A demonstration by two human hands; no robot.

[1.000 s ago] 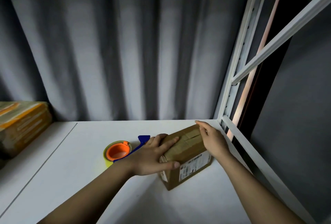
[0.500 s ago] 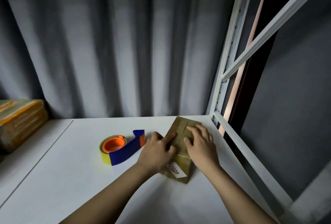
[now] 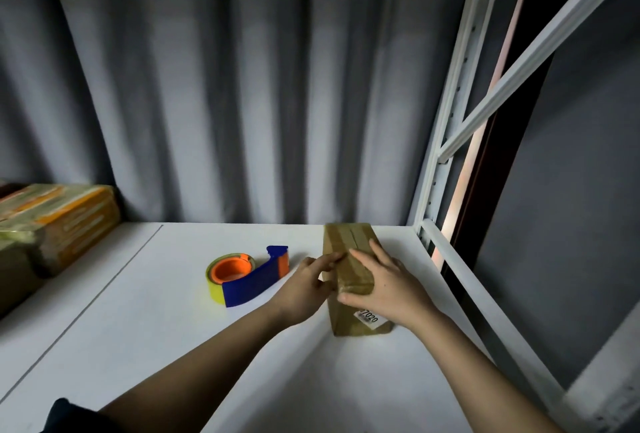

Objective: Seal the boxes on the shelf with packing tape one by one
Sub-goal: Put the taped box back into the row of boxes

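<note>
Brown cardboard box (image 3: 349, 252) sits on the white shelf (image 3: 145, 328), near the right rear corner, long axis running away from the camera. Glossy tape strips already run along its top; a white label (digits "7020" readable) is on the near end.

Step in hand, as I read it: smoothing tape down on this box. Right hand (image 3: 388, 283) lies over the near top edge, fingers fairly straight, pressing. Left hand (image 3: 306, 285) steadies the left side, fingers loosely curled against the box, fingertips on the top edge.

Tape dispenser (image 3: 244, 275) lies on the shelf just left of the box, untouched: blue plastic frame, orange hub, yellowish roll.

Next move probably calls for a firm rub along the tape, then picking up the dispenser for another box. Stacked boxes (image 3: 59, 225) sit far left, with yellow-orange strips.
</note>
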